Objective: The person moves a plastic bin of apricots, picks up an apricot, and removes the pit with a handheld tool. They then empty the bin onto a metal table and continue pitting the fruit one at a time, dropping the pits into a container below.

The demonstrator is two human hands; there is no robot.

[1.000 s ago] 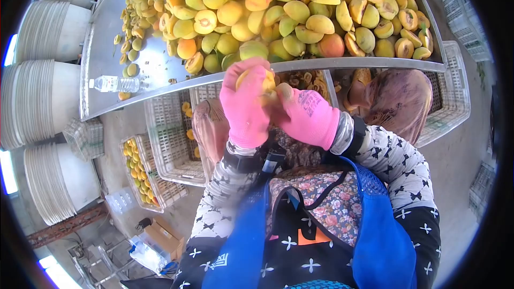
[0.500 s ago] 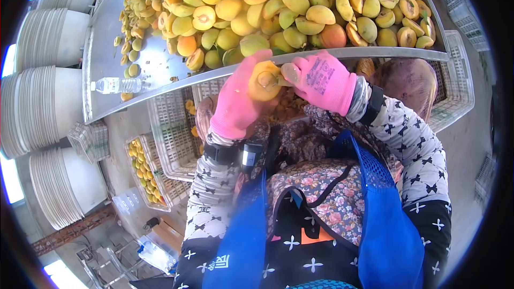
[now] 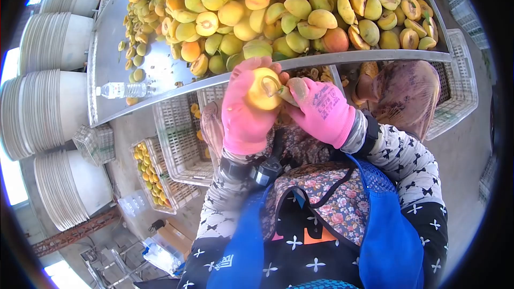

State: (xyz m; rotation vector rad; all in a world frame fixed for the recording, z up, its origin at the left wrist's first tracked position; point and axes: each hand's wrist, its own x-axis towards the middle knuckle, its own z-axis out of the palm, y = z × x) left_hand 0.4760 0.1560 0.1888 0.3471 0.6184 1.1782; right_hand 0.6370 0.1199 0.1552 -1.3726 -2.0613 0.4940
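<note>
Our left hand [image 3: 245,111] curls around a yellow fruit [image 3: 259,96] as our right hand [image 3: 323,108] grips a curved tool [image 3: 287,96] against it; past its metal rim, the bench [image 3: 107,60] bears heaped fruit halves [image 3: 322,20] and a toppled bottle [image 3: 114,90]; lower left, a crate [image 3: 173,183] holds more.

- Left hand [image 3: 240,115], gloved in pink: its fingers cradle a yellow fruit [image 3: 259,99] near the bench edge.
- Right hand [image 3: 325,111], also pink-gloved: its fingers grip a small tool [image 3: 286,95], the curved end at the fruit's face.
- Metal bench [image 3: 110,59]: a heap of fruit [image 3: 257,21], many pieces halved; a clear bottle [image 3: 113,90] lies on its side toward the left.
- Left of the knees: a pale crate [image 3: 179,150], beside a smaller fruit-filled crate [image 3: 175,183].
</note>
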